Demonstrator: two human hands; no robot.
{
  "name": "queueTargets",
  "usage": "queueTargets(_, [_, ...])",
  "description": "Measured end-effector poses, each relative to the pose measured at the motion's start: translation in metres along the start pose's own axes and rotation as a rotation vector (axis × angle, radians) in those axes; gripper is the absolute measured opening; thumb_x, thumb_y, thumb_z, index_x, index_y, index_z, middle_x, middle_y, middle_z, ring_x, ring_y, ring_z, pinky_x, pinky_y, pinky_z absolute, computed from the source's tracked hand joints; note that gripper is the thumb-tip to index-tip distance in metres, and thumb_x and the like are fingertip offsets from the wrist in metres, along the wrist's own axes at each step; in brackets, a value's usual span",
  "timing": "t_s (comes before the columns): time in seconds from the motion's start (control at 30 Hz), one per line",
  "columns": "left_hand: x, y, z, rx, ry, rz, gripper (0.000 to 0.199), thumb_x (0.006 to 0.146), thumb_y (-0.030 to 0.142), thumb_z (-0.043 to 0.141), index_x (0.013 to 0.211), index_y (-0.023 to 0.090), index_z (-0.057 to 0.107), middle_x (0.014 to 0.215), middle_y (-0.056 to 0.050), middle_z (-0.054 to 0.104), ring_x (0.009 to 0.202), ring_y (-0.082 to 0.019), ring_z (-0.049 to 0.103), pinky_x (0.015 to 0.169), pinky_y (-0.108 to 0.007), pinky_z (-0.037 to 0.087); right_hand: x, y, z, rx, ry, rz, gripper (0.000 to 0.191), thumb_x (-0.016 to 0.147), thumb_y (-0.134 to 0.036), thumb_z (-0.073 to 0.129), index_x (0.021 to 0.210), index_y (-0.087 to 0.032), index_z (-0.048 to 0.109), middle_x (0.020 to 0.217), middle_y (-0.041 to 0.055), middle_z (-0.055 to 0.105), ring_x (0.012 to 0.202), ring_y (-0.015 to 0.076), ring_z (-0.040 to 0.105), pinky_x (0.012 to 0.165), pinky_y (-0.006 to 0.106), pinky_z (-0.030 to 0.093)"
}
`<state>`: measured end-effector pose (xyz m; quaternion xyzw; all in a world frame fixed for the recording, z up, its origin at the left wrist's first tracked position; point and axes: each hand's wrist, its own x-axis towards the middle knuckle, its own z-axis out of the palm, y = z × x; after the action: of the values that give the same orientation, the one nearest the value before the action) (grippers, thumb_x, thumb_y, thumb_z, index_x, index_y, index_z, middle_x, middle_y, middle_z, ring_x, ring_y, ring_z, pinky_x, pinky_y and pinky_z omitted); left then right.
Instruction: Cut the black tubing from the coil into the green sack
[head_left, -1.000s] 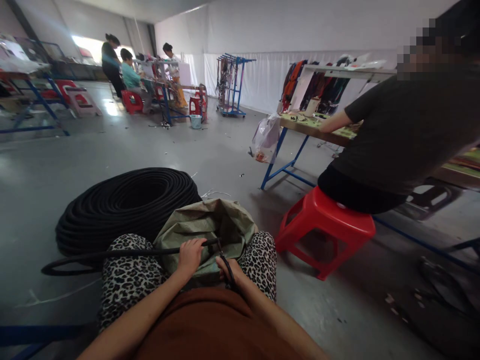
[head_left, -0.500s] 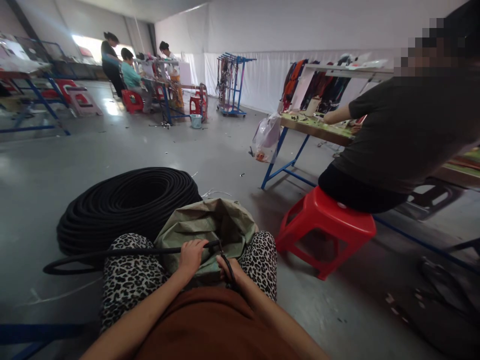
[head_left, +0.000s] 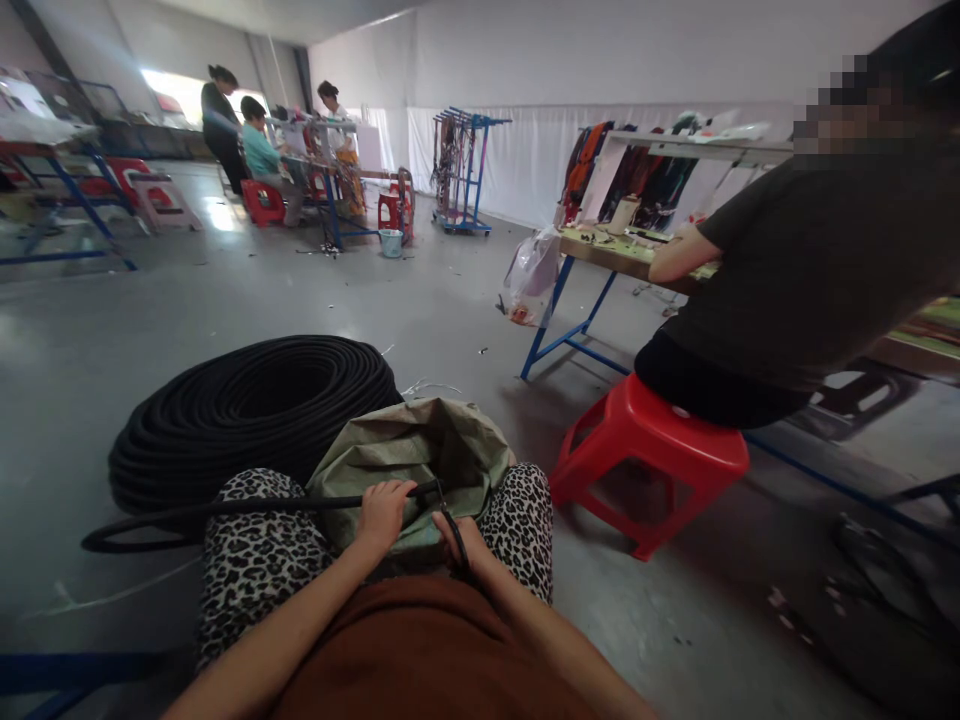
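Note:
My left hand (head_left: 385, 515) is closed around a thick black cord (head_left: 300, 504) that runs across my left thigh and loops at the left. In my right hand (head_left: 459, 537) is a pair of scissors (head_left: 455, 536) with black handles; its blades are at the cord's end, just right of my left fingers. Between my knees stands an open greenish woven sack (head_left: 367, 447), its mouth below and beyond both hands. On the floor at the left lies a large coil of the black cord (head_left: 172, 425). Whether the blades are closed on the cord I cannot tell.
At the right a co-worker sits on a red plastic stool (head_left: 660, 440) by a worktable (head_left: 600, 250). A clear plastic bag (head_left: 531, 275) hangs at its corner. Farther back are several people, a blue rack (head_left: 469, 175) and a light blue bucket (head_left: 391, 243).
My hands, the cord and the scissors stay almost in place. The co-worker at the right has drawn the forearm back slightly and shifted the upper body.

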<state>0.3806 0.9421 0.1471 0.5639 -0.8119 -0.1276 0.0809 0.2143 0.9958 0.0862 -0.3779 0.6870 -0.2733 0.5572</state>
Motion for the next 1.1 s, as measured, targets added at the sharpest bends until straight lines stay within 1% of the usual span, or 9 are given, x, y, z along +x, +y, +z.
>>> queueTargets(0.13, [0.0004,0.0009,0.0008,0.007,-0.011,0.000,0.037,0.090,0.019,0.043,0.120,0.027,0.063,0.116,-0.006,0.068,0.105,-0.020,0.058,0.088,-0.034,0.037,0.0016,0.0016,-0.0001,-0.073,0.029,-0.051,0.050,0.091,-0.051,0.049,0.056,-0.016,0.054,0.047,0.0009,0.049,0.050,0.0139,0.053,0.051,0.022,0.040])
queueTargets(0.27, [0.0004,0.0013,0.0010,0.006,-0.022,-0.003,0.037,0.090,0.019,0.042,0.121,0.025,0.063,0.117,-0.006,0.068,0.106,-0.022,0.058,0.089,-0.036,0.037,-0.0021,-0.0030,-0.0004,-0.086,0.031,-0.035,0.048,0.092,-0.048,0.048,0.055,-0.017,0.053,0.045,0.0002,0.046,0.048,0.0142,0.052,0.048,0.022,0.039])
queueTargets(0.4, [0.0004,0.0013,0.0011,0.006,-0.016,0.003,0.037,0.089,0.019,0.044,0.120,0.026,0.063,0.117,-0.007,0.068,0.105,-0.021,0.058,0.089,-0.036,0.037,-0.0035,-0.0056,-0.0014,-0.131,0.051,-0.051,0.044,0.091,-0.045,0.051,0.059,-0.015,0.057,0.046,0.0000,0.048,0.050,0.0142,0.053,0.049,0.022,0.039])
queueTargets(0.6, [0.0007,0.0012,0.0011,0.022,-0.009,0.000,0.036,0.089,0.019,0.045,0.120,0.027,0.064,0.116,-0.006,0.068,0.105,-0.020,0.059,0.088,-0.034,0.038,0.0000,-0.0029,-0.0015,-0.184,0.071,-0.059,0.045,0.090,-0.044,0.052,0.058,-0.014,0.060,0.051,0.0026,0.054,0.055,0.0155,0.055,0.053,0.023,0.040])
queueTargets(0.77, [0.0023,-0.0001,0.0058,0.023,-0.013,0.000,0.037,0.089,0.019,0.045,0.121,0.026,0.063,0.116,-0.007,0.068,0.106,-0.021,0.059,0.089,-0.035,0.039,0.0032,0.0001,-0.0008,-0.193,0.085,-0.086,0.046,0.088,-0.046,0.054,0.053,-0.016,0.056,0.049,0.0018,0.050,0.054,0.0153,0.053,0.052,0.023,0.038])
queueTargets(0.9, [0.0035,-0.0005,0.0093,0.017,-0.035,-0.017,0.039,0.090,0.016,0.043,0.124,0.024,0.061,0.120,-0.008,0.068,0.109,-0.021,0.059,0.090,-0.035,0.039,0.0033,-0.0013,-0.0015,-0.227,0.090,-0.090,0.047,0.089,-0.044,0.054,0.050,-0.017,0.054,0.048,0.0032,0.049,0.058,0.0176,0.056,0.052,0.023,0.038])
queueTargets(1.0, [0.0041,-0.0001,0.0096,0.011,-0.043,-0.031,0.038,0.088,0.014,0.044,0.121,0.021,0.061,0.121,-0.008,0.067,0.111,-0.021,0.059,0.092,-0.033,0.039,0.0022,-0.0035,-0.0023,-0.265,0.098,-0.088,0.046,0.088,-0.044,0.056,0.052,-0.016,0.057,0.050,0.0048,0.052,0.062,0.0193,0.058,0.055,0.024,0.041])
queueTargets(1.1, [0.0050,0.0006,0.0089,0.008,-0.054,-0.033,0.036,0.087,0.015,0.046,0.120,0.020,0.062,0.120,-0.009,0.068,0.110,-0.021,0.060,0.092,-0.033,0.039,0.0022,-0.0033,-0.0025,-0.292,0.099,-0.054,0.047,0.088,-0.047,0.054,0.055,-0.014,0.060,0.051,0.0041,0.052,0.059,0.0185,0.058,0.054,0.025,0.041])
